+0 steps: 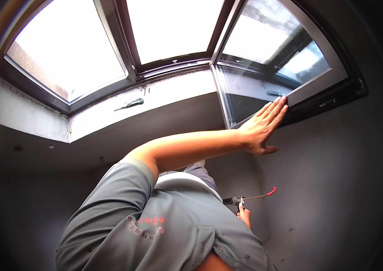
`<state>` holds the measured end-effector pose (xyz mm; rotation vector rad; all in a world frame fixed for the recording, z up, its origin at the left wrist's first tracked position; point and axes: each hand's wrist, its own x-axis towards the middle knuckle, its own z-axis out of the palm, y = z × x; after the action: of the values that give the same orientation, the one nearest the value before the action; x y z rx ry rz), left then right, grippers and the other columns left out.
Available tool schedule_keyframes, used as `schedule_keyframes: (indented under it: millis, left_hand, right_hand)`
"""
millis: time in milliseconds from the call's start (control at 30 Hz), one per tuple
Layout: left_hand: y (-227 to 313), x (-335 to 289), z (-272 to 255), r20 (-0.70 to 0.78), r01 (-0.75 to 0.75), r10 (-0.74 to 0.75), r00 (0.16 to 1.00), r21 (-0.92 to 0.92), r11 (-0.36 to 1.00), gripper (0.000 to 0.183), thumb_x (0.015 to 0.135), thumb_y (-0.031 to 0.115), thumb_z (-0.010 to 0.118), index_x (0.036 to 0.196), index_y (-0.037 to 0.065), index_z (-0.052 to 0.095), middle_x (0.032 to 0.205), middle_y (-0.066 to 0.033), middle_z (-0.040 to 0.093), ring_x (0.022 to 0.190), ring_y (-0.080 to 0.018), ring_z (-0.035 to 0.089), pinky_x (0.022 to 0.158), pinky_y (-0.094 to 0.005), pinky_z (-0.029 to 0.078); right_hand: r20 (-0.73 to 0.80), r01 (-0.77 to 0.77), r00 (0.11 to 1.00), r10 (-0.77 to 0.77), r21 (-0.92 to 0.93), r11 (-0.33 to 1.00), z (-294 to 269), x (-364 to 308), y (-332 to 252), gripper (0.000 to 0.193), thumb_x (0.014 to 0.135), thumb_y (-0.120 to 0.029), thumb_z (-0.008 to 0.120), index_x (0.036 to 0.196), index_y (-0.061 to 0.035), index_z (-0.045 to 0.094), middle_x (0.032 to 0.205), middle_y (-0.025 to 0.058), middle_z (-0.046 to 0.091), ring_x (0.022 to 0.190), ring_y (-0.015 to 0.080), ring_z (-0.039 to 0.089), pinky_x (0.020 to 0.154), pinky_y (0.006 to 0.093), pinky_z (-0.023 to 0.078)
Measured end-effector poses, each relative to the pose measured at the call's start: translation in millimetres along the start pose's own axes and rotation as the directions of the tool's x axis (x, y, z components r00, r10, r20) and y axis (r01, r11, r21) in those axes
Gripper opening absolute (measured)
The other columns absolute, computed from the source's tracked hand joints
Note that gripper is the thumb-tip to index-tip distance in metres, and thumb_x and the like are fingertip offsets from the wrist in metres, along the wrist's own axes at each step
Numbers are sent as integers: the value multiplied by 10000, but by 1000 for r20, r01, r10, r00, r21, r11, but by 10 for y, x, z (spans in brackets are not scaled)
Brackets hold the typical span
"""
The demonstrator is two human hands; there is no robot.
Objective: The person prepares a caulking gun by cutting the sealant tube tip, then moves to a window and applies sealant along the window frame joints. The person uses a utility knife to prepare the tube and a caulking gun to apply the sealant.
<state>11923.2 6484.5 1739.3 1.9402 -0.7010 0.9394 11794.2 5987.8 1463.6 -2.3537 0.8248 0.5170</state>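
Note:
My left arm reaches across my body to the right. My left hand [266, 125] lies with fingers stretched out against the lower edge of a dark-framed window sash [304, 92], which stands swung inward. Its glass reflects the sill and the other panes. Low beside my waist, my right hand [244, 215] is closed round the handle of what looks like a caulking gun [236, 200]. A thin rod with a red hooked end sticks out of this tool to the right. My body hides the tool's other end.
A screwdriver [134, 103] with a dark handle lies on the pale window sill [173, 92]. Fixed panes in dark frames [121, 43] stand behind the sill, bright with daylight. A bare grey wall [318, 180] is on the right.

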Motion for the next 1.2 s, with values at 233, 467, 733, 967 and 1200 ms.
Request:
schedule_keyframes:
  millis: [233,467,733,967,1200]
  left_hand:
    - [-143,102,173,69,-37,39,997,-24,999,1197,786,432,793,1615,-94,109,1698,-329,39,1604,-420,58,1298,-501,112]
    - [-221,124,178,113,-54,58,992,-41,998,1147,769,405,802,1598,-99,189,1692,-334,76,1602,-414,88,1299,-499,125]
    - [-218,195,218,78,-120,124,989,-53,991,1100,761,393,803,1595,-70,254,1681,-340,137,1580,-410,205,1292,-479,181]
    - [-198,343,312,25,-131,133,991,-68,989,1088,725,382,825,1577,-53,307,1660,-328,223,1550,-417,277,1271,-500,234]
    - [-233,380,376,74,-147,146,986,-1,989,985,718,446,786,1509,-41,455,1658,-338,223,1543,-416,297,1256,-494,256]
  right_hand:
    - [100,-7,995,7,-7,1000,146,-27,-64,433,928,-426,787,802,-70,576,595,34,560,413,140,485,371,327,361]
    - [145,15,989,9,-164,986,268,-19,-218,583,947,-595,686,747,-54,596,599,47,592,458,165,551,420,342,431]
    - [189,50,982,-14,-183,982,388,164,-251,570,973,-596,648,842,-43,606,594,46,590,460,163,542,420,340,413]
    - [146,93,987,-69,-164,982,359,105,-476,465,912,-479,793,827,-48,644,595,28,565,466,138,505,434,337,384]
    - [94,256,966,-240,-233,938,405,170,-516,495,844,-468,861,847,2,705,632,44,613,527,150,558,513,355,462]
